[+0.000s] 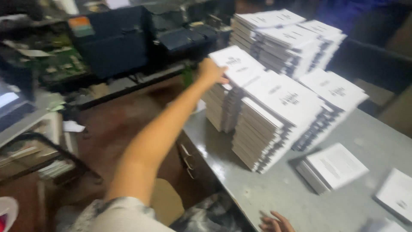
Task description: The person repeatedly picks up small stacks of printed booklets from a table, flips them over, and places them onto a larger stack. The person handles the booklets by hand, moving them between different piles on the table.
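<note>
Left hand [211,71] laid flat, seemingly ungripping, on booklet stack [234,88] at worktop [274,193] edge; could topple if pushed.

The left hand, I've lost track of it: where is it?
Head view, centre top: left hand rests on the nearest tall booklet stack at the grey table's left edge.

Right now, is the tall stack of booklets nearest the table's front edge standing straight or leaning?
Leaning. The booklet stack slants: its top sits further back-right than its base on the grey table, with the layers stepped.
</note>
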